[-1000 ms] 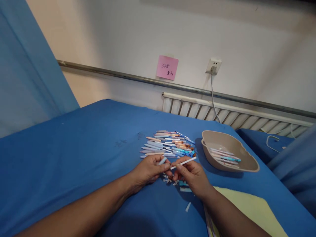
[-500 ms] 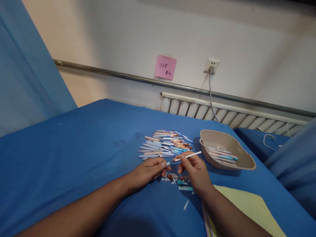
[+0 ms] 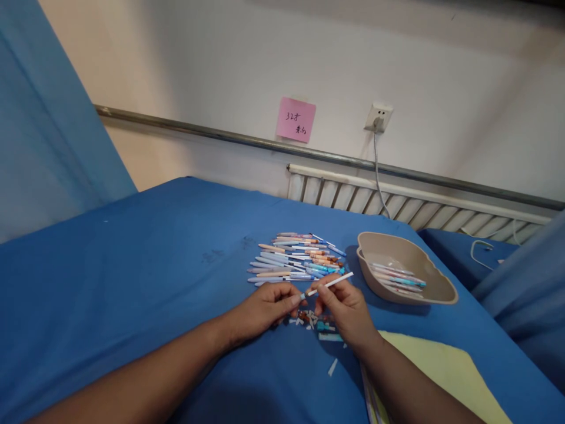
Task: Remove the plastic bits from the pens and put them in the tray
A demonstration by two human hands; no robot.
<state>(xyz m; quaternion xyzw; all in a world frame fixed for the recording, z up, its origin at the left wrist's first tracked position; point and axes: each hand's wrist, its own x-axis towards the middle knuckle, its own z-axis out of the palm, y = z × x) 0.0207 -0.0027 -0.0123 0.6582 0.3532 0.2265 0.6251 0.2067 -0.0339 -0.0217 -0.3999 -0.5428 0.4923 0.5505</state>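
My left hand (image 3: 274, 306) pinches a small light-blue pen tip piece (image 3: 303, 296), mostly hidden by the fingers. Between thumb and fingers, my right hand (image 3: 348, 306) grips a white pen refill (image 3: 338, 281), slanting up to the right. The refill's lower end meets the pen tip piece; how far in it sits I cannot tell. Just beyond both hands lie rows of pen barrels and pen parts (image 3: 274, 259) in pale blue, peach and white. Small white and brown pieces (image 3: 311, 320) are scattered below the hands, beside teal pen parts (image 3: 330, 337) partly covered by my right hand.
A beige basin (image 3: 436, 282) holding several pens (image 3: 397, 278) stands to the right. Closer in, a pale yellow pad (image 3: 441, 365) lies under my right forearm. Blue cloth (image 3: 176, 253) covers the surface. Behind are a radiator (image 3: 335, 194), a plugged-in cord (image 3: 376, 162) and a pink note (image 3: 295, 119).
The white refill has moved down and left, closer to the light-blue piece. The dark spring that showed between them is now mostly out of sight. My right hand has shifted slightly left.
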